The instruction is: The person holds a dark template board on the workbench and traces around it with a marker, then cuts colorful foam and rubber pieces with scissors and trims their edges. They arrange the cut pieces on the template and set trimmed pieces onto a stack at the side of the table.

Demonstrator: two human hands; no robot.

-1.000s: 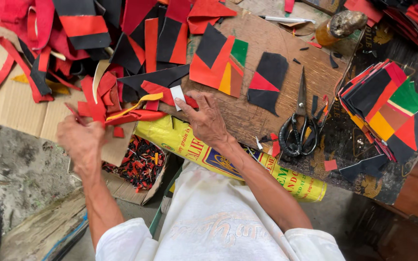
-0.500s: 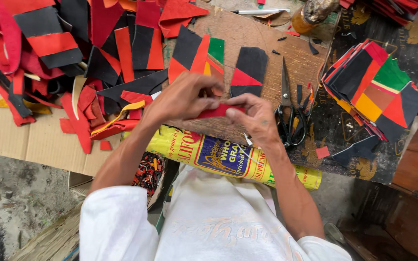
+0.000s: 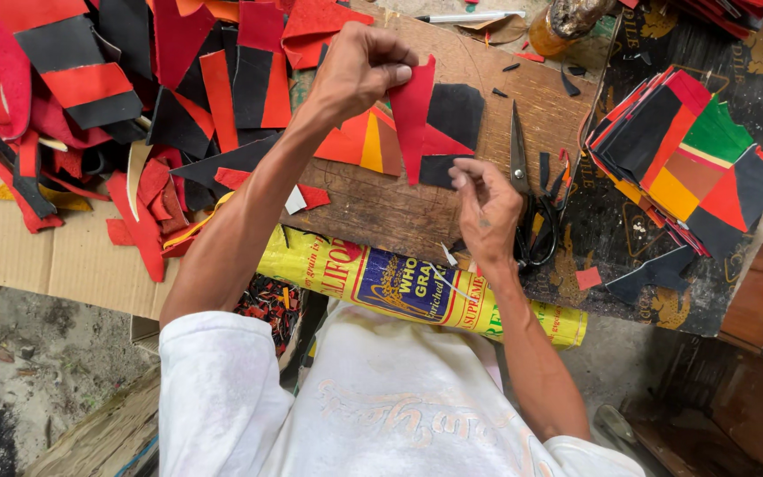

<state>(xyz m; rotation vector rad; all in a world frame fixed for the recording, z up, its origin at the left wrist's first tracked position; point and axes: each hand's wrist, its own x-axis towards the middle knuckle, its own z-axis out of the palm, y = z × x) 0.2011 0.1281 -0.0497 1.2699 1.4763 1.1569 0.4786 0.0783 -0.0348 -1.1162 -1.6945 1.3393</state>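
My left hand [image 3: 359, 71] is raised over the wooden board [image 3: 373, 208] and pinches a red, pointed strip of material [image 3: 413, 115] that hangs down from its fingers. My right hand [image 3: 485, 208] is lower, its fingertips at the strip's bottom tip, above a black and red patch [image 3: 452, 119] lying on the board. A colourful patch of orange, yellow and brown [image 3: 366, 146] lies beside it. Scissors [image 3: 527, 203] lie on the board just right of my right hand.
A heap of red and black scraps [image 3: 117, 106] covers the left side over cardboard [image 3: 37, 256]. A stack of stitched multicolour patches [image 3: 686, 163] sits at right. A yellow printed sack [image 3: 417, 287] hangs at the near edge. A pen [image 3: 470, 16] and a bottle [image 3: 562, 22] lie far off.
My left hand lifted the red strip up and away from the board. My right hand slid down to the strip's lower tip. The camera view shifted slightly.
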